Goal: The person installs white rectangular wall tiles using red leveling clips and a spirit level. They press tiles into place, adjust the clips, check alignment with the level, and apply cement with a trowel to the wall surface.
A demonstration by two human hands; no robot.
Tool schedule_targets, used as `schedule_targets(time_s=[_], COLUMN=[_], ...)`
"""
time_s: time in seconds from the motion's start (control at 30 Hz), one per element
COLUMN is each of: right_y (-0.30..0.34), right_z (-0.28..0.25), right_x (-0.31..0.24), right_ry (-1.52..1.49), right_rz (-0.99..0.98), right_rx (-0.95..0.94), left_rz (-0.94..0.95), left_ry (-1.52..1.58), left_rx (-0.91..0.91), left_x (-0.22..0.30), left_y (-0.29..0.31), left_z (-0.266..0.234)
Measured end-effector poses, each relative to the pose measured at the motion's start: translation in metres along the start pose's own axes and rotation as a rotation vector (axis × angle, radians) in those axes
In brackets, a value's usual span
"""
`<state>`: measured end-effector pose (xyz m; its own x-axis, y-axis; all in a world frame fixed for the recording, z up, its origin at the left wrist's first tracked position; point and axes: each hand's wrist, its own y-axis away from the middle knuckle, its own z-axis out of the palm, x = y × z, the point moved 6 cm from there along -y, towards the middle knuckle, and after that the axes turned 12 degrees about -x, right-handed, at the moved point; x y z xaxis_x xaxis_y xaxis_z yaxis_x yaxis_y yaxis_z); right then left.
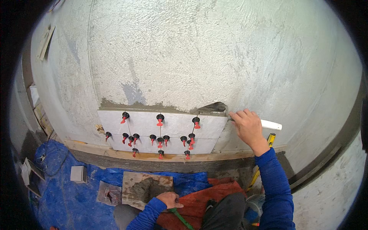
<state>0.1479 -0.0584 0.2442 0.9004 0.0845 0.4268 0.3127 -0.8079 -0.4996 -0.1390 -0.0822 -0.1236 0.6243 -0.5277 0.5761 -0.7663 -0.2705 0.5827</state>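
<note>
My right hand (247, 124) grips a trowel by its white handle (271, 124). The dark pointed blade (214, 107) lies along the top edge of the white wall tiles (143, 124), at their right end, touching the grey mortar there. Black-and-red levelling clips (160, 119) sit along the tile joints. Down in front of me, my left hand (168, 200) is held with curled fingers beside the mortar board (165, 180), which carries a heap of grey mortar (142, 188). A green strip (182, 219) comes out under that hand; whether the fingers hold it is hidden.
A blue tarp (57, 191) covers the floor, with a red cloth (226, 188) over part of it. A stack of tiles (77, 174) and a clear bag (109, 193) lie left of the board. A yellow spirit level (271, 138) leans behind my right forearm.
</note>
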Motion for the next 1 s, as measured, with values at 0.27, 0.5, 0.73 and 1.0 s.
schedule_targets(time_s=[0.27,0.5,0.73,1.0], right_y=[0.010,0.021,0.037,0.074], right_z=[-0.026,-0.002,0.021,0.055], right_x=[0.016,0.012,0.011,-0.006], right_ry=[0.022,-0.098,0.007,0.009], right_rz=[0.046,0.097,0.059,0.199], right_rx=[0.016,0.019,0.120,0.149], left_rz=[0.025,0.015,0.001,0.017], left_ry=[-0.040,-0.077,-0.083,-0.044], left_rx=[0.017,-0.009,-0.031,-0.049], left_x=[-0.001,-0.001,-0.005,-0.006], left_y=[-0.004,-0.008,-0.009,-0.013], left_z=[-0.001,-0.001,0.001,0.001])
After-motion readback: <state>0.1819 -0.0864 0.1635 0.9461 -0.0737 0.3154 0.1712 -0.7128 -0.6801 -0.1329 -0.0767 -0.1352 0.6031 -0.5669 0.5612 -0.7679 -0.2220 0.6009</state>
